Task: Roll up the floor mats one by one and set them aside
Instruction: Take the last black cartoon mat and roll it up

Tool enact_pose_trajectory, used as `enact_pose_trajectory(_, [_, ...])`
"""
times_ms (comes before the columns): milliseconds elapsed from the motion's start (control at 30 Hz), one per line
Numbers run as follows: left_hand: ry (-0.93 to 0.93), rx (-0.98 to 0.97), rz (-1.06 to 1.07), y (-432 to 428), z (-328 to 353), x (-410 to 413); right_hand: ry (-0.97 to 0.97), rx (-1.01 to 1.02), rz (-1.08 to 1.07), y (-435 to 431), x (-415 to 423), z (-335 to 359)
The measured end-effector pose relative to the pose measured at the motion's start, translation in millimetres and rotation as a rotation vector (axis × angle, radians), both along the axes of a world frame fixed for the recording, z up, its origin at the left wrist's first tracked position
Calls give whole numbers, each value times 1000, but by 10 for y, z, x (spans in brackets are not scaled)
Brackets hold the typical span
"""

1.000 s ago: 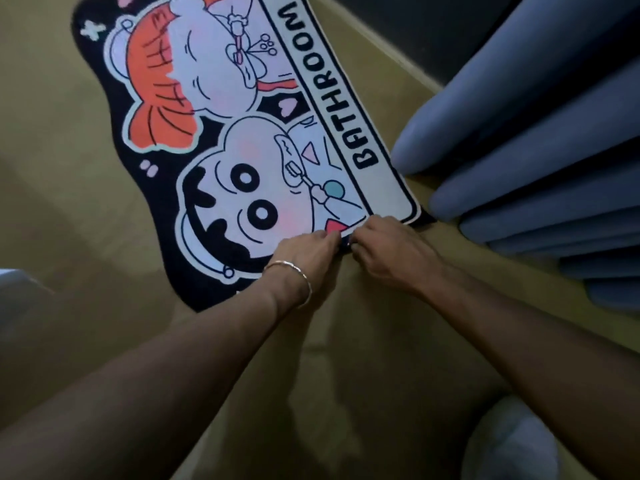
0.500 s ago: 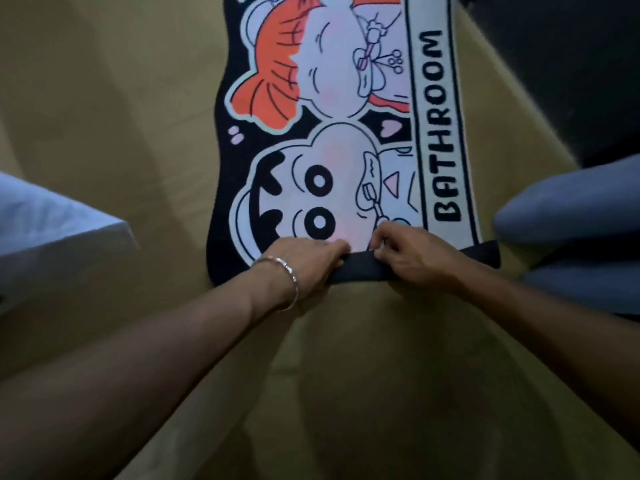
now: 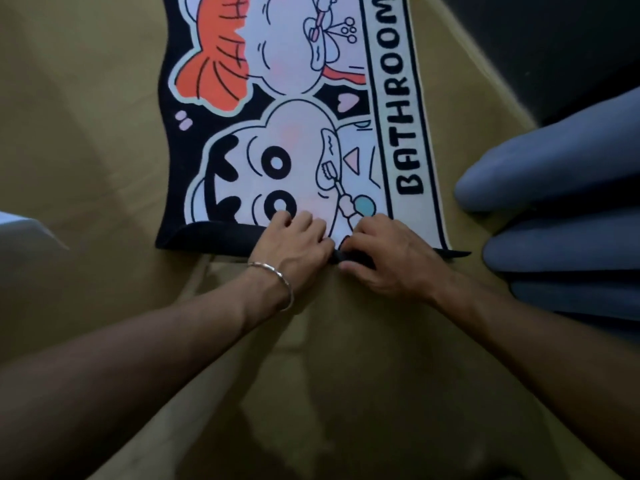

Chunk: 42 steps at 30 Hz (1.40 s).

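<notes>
A cartoon floor mat (image 3: 294,109) with a black border, an orange-haired figure and the word BATHROOM lies flat on the tan floor. Its near edge is folded over into a narrow dark roll (image 3: 214,237). My left hand (image 3: 294,247), with a silver bangle on the wrist, grips the roll near its middle, fingers curled over onto the printed face. My right hand (image 3: 384,254) grips the roll just to the right, thumb under the black backing. The two hands nearly touch.
Folds of a blue-grey curtain (image 3: 561,209) hang down to the floor close to the mat's right edge. A pale white object (image 3: 24,233) pokes in at the left edge. A dark wall (image 3: 554,46) runs at the upper right. Tan floor (image 3: 86,116) spreads to the left.
The near edge of the mat went from lying flat to being folded over into a roll that now spans almost the full width. Both hands moved forward with it onto the printed face.
</notes>
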<state>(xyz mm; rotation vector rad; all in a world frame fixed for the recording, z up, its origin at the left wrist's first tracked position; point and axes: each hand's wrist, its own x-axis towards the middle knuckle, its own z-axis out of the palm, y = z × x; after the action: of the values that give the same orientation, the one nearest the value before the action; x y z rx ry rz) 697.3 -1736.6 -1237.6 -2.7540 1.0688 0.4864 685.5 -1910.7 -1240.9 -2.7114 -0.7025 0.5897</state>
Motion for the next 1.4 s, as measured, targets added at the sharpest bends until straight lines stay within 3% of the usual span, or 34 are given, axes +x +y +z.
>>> enact_pose_trajectory(200, [87, -119, 100, 44, -46, -71, 23, -78, -67, 149, -3, 3])
enact_pose_trajectory(400, [87, -117, 113, 88, -9, -174, 239, -177, -170, 240, 114, 91])
enact_pose_trajectory(600, [241, -192, 314, 82, 39, 63, 184, -207, -144, 409, 47, 137])
enact_pose_trajectory(767, [241, -166, 314, 108, 74, 25, 130, -273, -111, 470, -34, 116])
enact_pose_trajectory(900, [142, 6, 155, 25, 70, -121, 286, -283, -224, 509, 95, 166])
enact_pose_trajectory(1000, [90, 93, 160, 6, 57, -101, 381, -237, -295, 502, 202, 220])
enact_pose_trajectory(1133, [163, 74, 258, -17, 99, 125, 404, -250, -272, 505, 253, 276])
enact_pose_trajectory(1267, [166, 113, 245, -74, 159, 316, 224, -321, -145, 478, 259, 228])
enact_pose_trajectory(1400, [113, 119, 173, -120, 183, 358, 357, -336, -307, 465, 368, 224])
